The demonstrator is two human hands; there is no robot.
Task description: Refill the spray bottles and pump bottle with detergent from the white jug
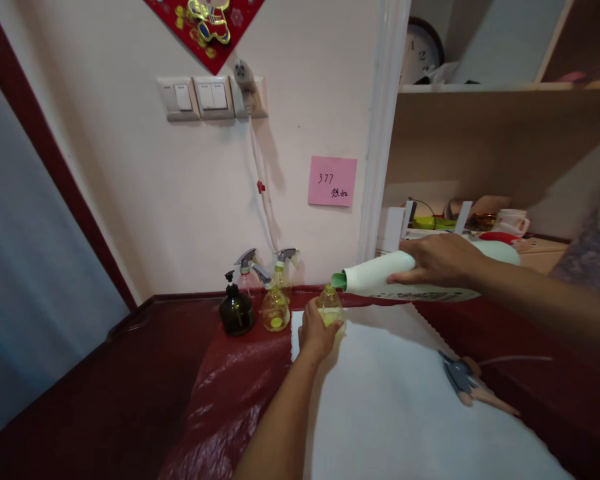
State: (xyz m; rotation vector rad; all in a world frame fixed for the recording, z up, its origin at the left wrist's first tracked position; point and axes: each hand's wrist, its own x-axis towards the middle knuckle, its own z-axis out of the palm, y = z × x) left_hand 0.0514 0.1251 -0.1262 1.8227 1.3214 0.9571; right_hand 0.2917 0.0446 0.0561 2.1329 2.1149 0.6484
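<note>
My left hand [320, 331] is wrapped round a yellow see-through spray bottle [331, 312] without its spray head, standing at the back of the white cloth. My right hand [433, 260] grips a large pale green bottle [373, 277], tipped nearly level. Its green spout sits at the mouth of the yellow bottle, which has some liquid inside; whether a stream is flowing I cannot make out. A grey spray head [460, 373] with a thin clear tube lies on the right part of the cloth.
Left of my left hand stand a dark pump bottle [237, 313], a round yellow spray bottle [275, 310], a pink spray bottle [250, 283] and another yellow one [281, 277]. A white cloth [395, 393] covers part of the dark red table [220, 400]. Shelves [480, 87] rise at the right.
</note>
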